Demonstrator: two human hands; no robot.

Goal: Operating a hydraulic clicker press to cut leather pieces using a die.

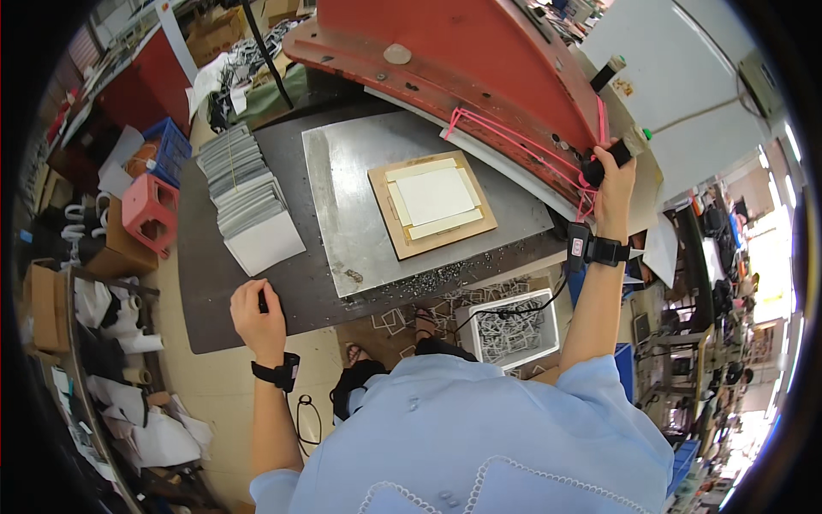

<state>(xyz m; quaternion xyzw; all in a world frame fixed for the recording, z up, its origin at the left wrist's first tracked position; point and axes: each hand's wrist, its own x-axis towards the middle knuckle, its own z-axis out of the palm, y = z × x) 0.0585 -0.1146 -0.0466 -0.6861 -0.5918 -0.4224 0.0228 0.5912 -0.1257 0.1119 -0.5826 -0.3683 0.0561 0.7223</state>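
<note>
My right hand (614, 188) is wrapped round a black handle (618, 152) at the right end of a big red machine arm (445, 51). By the near left edge of a dark table (201, 317), my left hand (259, 319) is closed with its fingers curled. A dark spot shows between thumb and fingers; I cannot tell what it is. Just beyond this hand lies a long, fanned stack of grey and white sheets (257, 201). On a metal plate (338, 188) rests a tan board (398, 240) with cream strips round a white rectangular sheet (435, 194).
Pink cord (505, 137) runs along the machine arm's near edge. Small dark scraps (428, 281) lie along the plate's near edge. Below the table, a white bin (514, 330) holds thin frame-shaped offcuts. A pink stool (150, 210) and blue crate (171, 150) stand at left.
</note>
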